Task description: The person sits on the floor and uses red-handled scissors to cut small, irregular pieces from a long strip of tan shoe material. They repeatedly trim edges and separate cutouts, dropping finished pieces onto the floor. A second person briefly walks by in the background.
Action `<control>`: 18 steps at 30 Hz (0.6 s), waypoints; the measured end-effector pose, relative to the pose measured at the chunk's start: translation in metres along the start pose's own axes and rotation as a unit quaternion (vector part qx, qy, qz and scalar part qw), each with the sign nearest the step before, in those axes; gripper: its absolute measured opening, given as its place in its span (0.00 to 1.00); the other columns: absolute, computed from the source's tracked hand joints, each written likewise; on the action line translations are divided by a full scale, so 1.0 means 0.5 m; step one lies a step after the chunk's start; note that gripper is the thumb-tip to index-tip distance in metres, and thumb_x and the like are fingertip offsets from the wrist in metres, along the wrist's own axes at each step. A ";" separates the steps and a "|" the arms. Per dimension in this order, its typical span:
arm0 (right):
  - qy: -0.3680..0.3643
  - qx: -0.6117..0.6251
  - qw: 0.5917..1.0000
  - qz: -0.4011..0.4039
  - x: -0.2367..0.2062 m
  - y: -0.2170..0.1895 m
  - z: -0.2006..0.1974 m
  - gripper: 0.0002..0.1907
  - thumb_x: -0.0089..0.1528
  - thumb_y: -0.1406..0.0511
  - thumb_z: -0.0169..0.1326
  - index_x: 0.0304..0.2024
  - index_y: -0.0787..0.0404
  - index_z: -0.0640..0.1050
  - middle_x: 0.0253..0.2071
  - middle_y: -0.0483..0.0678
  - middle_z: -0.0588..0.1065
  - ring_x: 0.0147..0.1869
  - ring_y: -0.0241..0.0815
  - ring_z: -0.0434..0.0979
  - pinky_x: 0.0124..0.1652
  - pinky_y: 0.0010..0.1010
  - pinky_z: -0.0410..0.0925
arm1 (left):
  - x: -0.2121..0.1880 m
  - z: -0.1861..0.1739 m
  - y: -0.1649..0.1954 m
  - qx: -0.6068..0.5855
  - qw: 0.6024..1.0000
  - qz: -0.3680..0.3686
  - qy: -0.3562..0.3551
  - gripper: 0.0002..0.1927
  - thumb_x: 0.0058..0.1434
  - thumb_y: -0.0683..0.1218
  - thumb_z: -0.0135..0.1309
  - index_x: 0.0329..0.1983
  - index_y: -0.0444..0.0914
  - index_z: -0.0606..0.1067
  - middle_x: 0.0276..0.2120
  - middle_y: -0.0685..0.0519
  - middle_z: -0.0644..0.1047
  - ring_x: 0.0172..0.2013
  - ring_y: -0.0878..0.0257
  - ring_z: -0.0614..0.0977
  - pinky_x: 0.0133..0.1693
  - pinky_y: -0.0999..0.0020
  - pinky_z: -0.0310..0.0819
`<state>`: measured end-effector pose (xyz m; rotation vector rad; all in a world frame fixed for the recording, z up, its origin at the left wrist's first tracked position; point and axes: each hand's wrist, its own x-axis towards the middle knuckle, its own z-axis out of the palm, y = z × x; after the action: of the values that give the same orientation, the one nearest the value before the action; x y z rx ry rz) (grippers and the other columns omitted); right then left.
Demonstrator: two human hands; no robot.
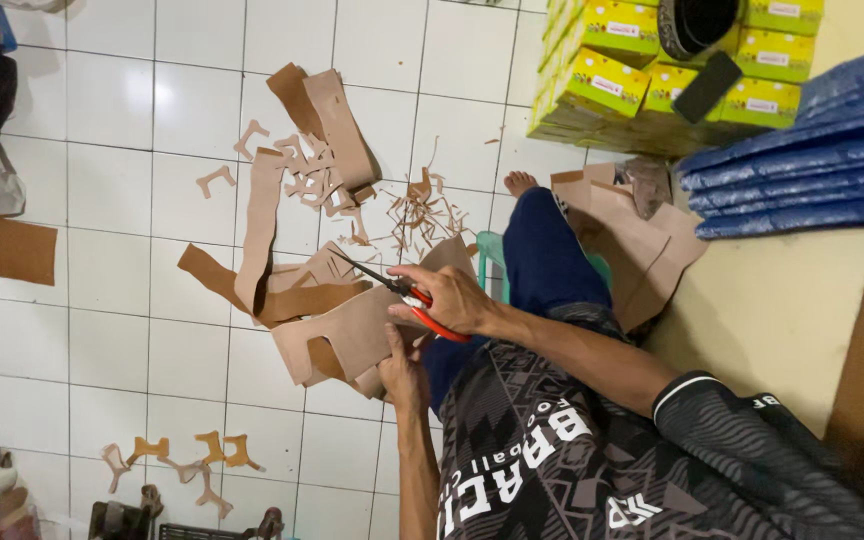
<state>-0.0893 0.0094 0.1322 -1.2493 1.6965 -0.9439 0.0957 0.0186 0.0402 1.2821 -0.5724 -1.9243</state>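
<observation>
My right hand (452, 298) grips red-handled scissors (407, 295) whose dark blades point left into a large tan leather-like sheet (347, 330). Below it, my left hand (402, 372) pinches the lower edge of that same sheet and holds it up over my lap. More tan strips (257, 225) hang and lie just left of the sheet. My blue trouser leg (542, 255) stretches up the picture to a bare foot (520, 183).
Cut tan pieces and thin scraps (417, 210) litter the white tile floor (112, 330). Yellow boxes (642, 75) stack at top right beside folded blue sheets (802, 170). Another tan pile (632, 240) lies right of my leg. Small cut shapes (187, 455) rest lower left.
</observation>
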 end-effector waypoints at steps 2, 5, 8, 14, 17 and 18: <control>0.010 0.004 1.000 -0.025 0.030 0.032 -0.022 0.34 0.61 0.49 0.63 0.62 0.61 0.74 0.18 0.43 0.72 0.19 0.32 0.70 0.22 0.29 0.64 | 0.046 0.008 -0.030 -0.001 1.000 0.015 -0.007 0.22 0.72 0.53 0.51 0.54 0.30 0.73 0.38 0.51 0.76 0.27 0.68 0.73 0.39 0.62 0.82; 0.006 -0.007 1.000 -0.027 0.087 0.100 -0.045 0.34 0.60 0.51 0.63 0.62 0.62 0.74 0.17 0.45 0.71 0.18 0.34 0.68 0.22 0.31 0.62 | 0.126 0.022 -0.087 -0.038 0.999 0.026 -0.026 0.17 0.79 0.49 0.58 0.50 0.27 0.73 0.33 0.54 0.69 0.27 0.70 0.66 0.40 0.62 0.78; 0.046 -0.010 0.999 -0.021 0.147 0.183 -0.048 0.36 0.58 0.51 0.63 0.61 0.64 0.73 0.18 0.45 0.74 0.17 0.33 0.70 0.19 0.31 0.62 | 0.206 0.057 -0.128 -0.113 0.991 0.055 -0.050 0.16 0.78 0.46 0.59 0.56 0.28 0.71 0.38 0.53 0.70 0.31 0.68 0.69 0.44 0.58 0.79; 0.108 0.110 0.987 -0.037 0.174 0.347 -0.060 0.18 0.66 0.57 0.62 0.43 0.65 0.75 0.27 0.49 0.77 0.27 0.37 0.76 0.27 0.27 0.70 | 0.324 0.151 -0.142 -0.282 0.950 0.133 -0.024 0.20 0.70 0.46 0.52 0.61 0.33 0.66 0.55 0.46 0.75 0.55 0.54 0.79 0.54 0.53 0.80; 0.073 0.308 0.943 0.102 0.168 0.410 -0.040 0.12 0.63 0.58 0.55 0.41 0.59 0.73 0.30 0.49 0.80 0.27 0.37 0.80 0.26 0.25 0.71 | 0.337 0.174 -0.173 -0.358 0.926 0.114 -0.044 0.20 0.71 0.46 0.51 0.63 0.33 0.66 0.56 0.46 0.75 0.55 0.55 0.79 0.55 0.56 0.78; 0.062 0.388 0.908 0.144 0.159 0.432 -0.034 0.11 0.62 0.58 0.52 0.41 0.55 0.72 0.32 0.48 0.83 0.29 0.36 0.84 0.27 0.24 0.73 | 0.335 0.178 -0.196 -0.344 0.932 0.107 -0.049 0.19 0.71 0.46 0.51 0.62 0.33 0.67 0.55 0.46 0.76 0.55 0.55 0.80 0.54 0.56 0.78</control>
<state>-0.1978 -0.0160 -0.0699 -0.4046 1.3167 -1.3442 -0.0562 -0.0538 -0.0910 0.6471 -0.0509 -1.7724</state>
